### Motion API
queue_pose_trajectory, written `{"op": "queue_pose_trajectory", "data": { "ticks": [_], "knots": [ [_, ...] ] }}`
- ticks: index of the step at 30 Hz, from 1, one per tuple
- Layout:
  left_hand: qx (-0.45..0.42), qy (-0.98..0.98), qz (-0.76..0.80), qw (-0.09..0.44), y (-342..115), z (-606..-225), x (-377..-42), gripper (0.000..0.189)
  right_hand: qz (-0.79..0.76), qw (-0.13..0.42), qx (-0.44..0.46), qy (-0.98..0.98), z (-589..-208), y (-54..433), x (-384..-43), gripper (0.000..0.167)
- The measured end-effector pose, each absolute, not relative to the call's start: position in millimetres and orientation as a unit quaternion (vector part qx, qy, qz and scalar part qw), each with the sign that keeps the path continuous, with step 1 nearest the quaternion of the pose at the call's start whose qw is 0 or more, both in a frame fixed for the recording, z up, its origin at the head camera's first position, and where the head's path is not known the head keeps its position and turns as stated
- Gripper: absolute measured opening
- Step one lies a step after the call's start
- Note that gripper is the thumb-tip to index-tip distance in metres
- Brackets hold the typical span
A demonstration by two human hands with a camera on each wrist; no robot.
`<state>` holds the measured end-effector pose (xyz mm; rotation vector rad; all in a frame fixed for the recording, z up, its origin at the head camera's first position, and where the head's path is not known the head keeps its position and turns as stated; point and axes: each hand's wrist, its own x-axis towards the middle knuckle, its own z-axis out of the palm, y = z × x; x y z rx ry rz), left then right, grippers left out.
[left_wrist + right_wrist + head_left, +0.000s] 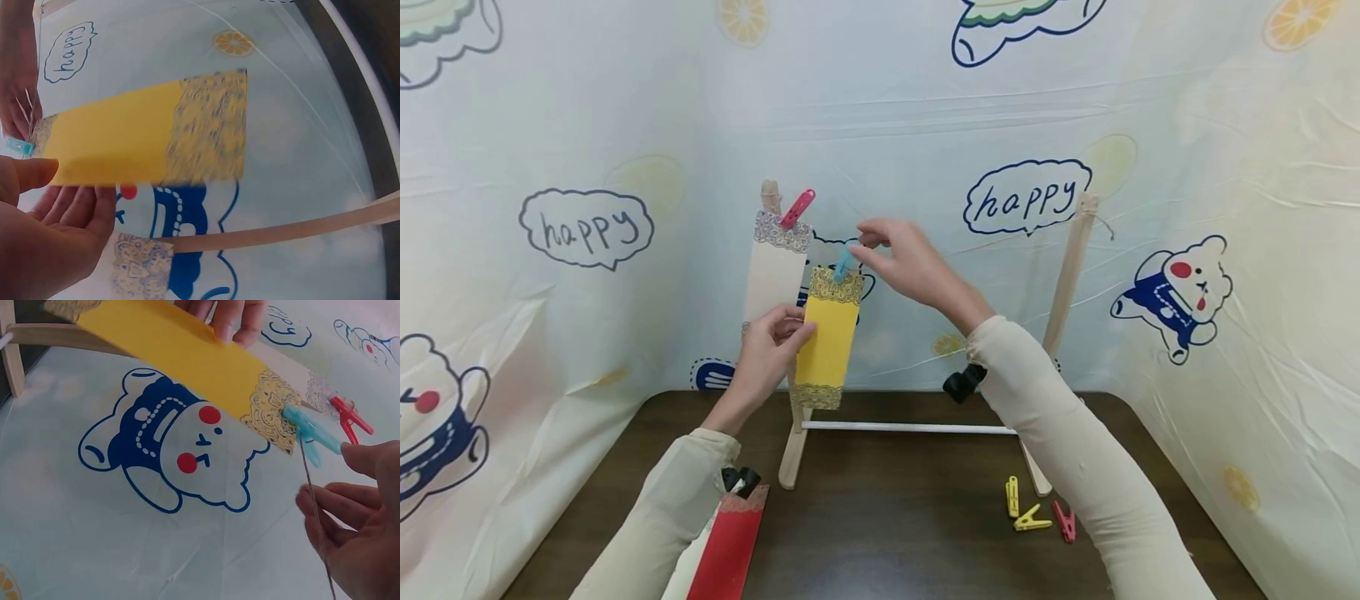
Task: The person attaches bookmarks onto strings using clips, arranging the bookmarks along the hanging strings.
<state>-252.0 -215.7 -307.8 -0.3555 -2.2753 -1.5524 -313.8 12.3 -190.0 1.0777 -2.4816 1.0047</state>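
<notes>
A yellow card point(828, 340) with patterned lace-like bands at both ends hangs at the string. My left hand point(769, 350) pinches its left edge, thumb in front and fingers behind. A blue clothespin point(312, 430) grips the card's top band at the string point(314, 512). My right hand point(910, 265) is beside the clothespin; its thumb is at the handle end while the other fingers stand apart from it. Left of the yellow card, a white card point(772, 275) with a similar band hangs from a pink clothespin point(797, 209).
Wooden posts point(1070, 275) carry the string, with a white rod point(910, 427) low between them. Yellow clothespins point(1012, 497) and a pinkish-red clothespin point(1063, 522) lie on the brown table point(865, 533) at right. A red card point(730, 546) lies at front left, partly behind the left sleeve.
</notes>
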Motion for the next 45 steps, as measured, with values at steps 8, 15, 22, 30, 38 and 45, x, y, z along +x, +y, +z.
{"op": "queue_pose_trajectory", "data": {
  "ticks": [8, 15, 22, 30, 38, 45],
  "knots": [
    [-0.143, -0.805, -0.556, 0.150, -225.8, -326.4, -238.4, 0.030, 0.365, 0.267, 0.392, -0.801, -223.7, 50.7, -284.0, 0.027],
    [-0.138, -0.800, -0.567, 0.140, -234.0, -339.9, -227.3, 0.028, 0.356, 0.262, 0.389, -0.808, -261.6, 87.4, -262.0, 0.020],
    [-0.119, -0.826, -0.532, 0.143, -241.7, -362.9, -208.2, 0.028, 0.352, 0.242, 0.377, -0.821, -295.9, 117.6, -246.1, 0.019],
    [-0.111, -0.848, -0.492, 0.163, -243.8, -375.3, -188.1, 0.027, 0.354, 0.230, 0.351, -0.836, -326.8, 145.0, -225.3, 0.019],
    [-0.088, -0.864, -0.467, 0.168, -247.0, -384.5, -169.6, 0.024, 0.365, 0.244, 0.287, -0.851, -355.6, 168.3, -203.6, 0.018],
    [-0.070, -0.862, -0.472, 0.172, -254.8, -397.5, -149.3, 0.023, 0.388, 0.225, 0.223, -0.865, -380.8, 185.9, -187.9, 0.018]
  ]
}}
